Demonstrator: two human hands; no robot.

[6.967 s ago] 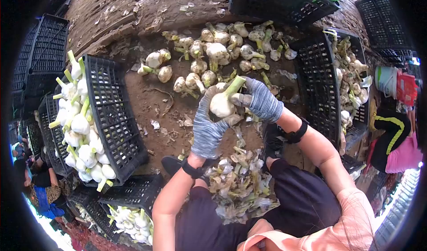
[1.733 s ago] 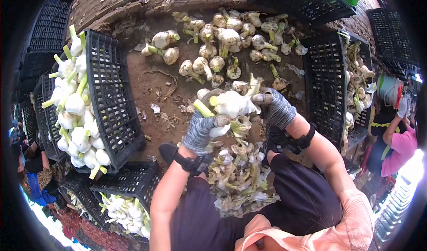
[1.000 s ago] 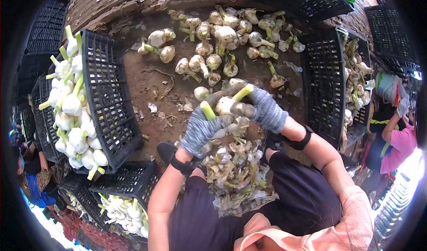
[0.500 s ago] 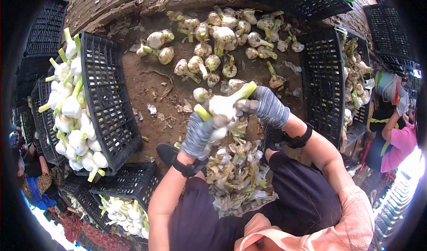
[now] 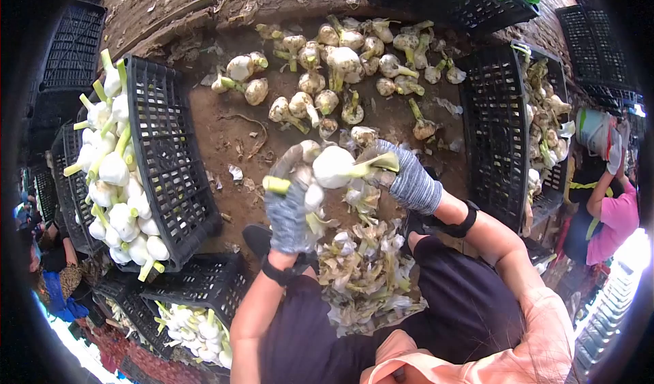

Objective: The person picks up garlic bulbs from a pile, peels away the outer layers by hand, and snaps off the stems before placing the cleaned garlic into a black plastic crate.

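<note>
Both hands wear grey gloves. My right hand [image 5: 402, 176] is closed on the green stem of a clean white garlic bulb [image 5: 334, 167], which hangs between the hands. My left hand [image 5: 286, 203] is closed round other garlic; a cut green stem [image 5: 276, 184] sticks out on its left side and a small white bulb shows by its fingers. Below the hands lies a heap of peeled garlic skins [image 5: 361, 268] between the knees. Beyond the hands, soil-stained garlic bulbs [image 5: 344, 64] are spread over the ground.
At left stands a black crate [image 5: 170, 159] with clean garlic [image 5: 122, 214]; another crate [image 5: 197, 278] with white bulbs is below it. A crate [image 5: 494, 135] of unpeeled garlic stands at right. One more crate [image 5: 443, 3] is at the top. A person in pink [image 5: 613, 224] is at far right.
My hands have moved apart, and the left hand has shifted left. The white bulb now shows plainly between them, its stem on the right. The view has shifted slightly.
</note>
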